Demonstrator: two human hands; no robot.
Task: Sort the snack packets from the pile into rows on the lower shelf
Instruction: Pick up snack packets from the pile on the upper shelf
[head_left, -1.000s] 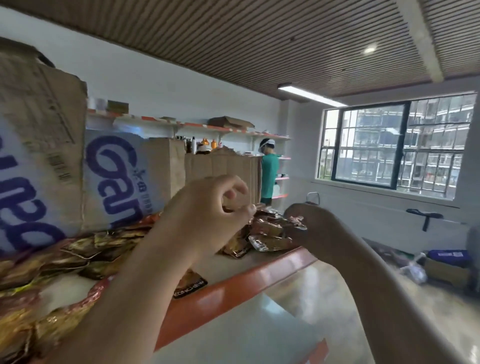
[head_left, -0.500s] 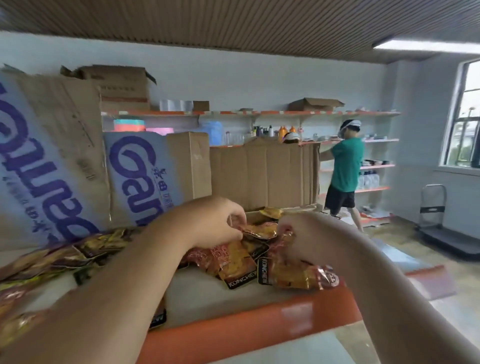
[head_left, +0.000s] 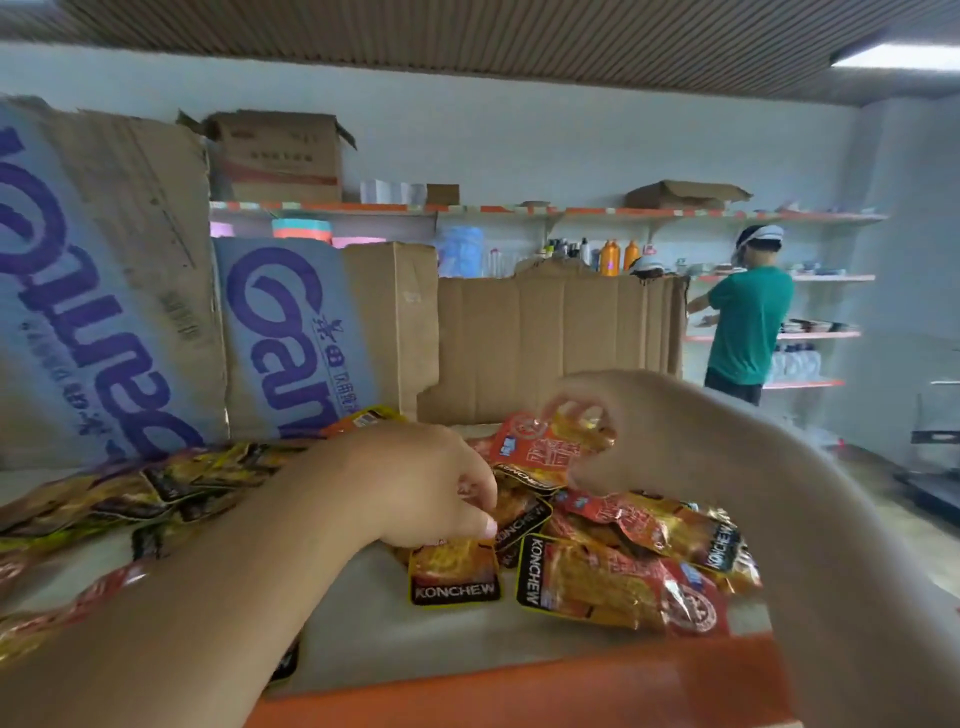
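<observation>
A pile of red and orange snack packets (head_left: 613, 566) marked KONCHEW lies on the shelf (head_left: 519, 691) with an orange front edge. My left hand (head_left: 415, 483) reaches in from the lower left, and its curled fingers grip a packet (head_left: 519, 514) at the pile's left side. My right hand (head_left: 639, 431) comes from the right and pinches a red packet (head_left: 545, 447) lifted off the top of the pile. More yellowish packets (head_left: 156, 488) lie in a row along the shelf to the left.
Flattened cardboard boxes (head_left: 291, 338) stand upright behind the packets and wall off the shelf's back. A person in a green shirt (head_left: 748, 322) stands at wall shelves (head_left: 571, 210) far right. A trolley (head_left: 935, 467) sits on the floor at the right edge.
The view has swung left and closer to the pile. My right hand has risen from the front packets to the top of the pile and now pinches a red packet. My left hand stays low on the pile's left.
</observation>
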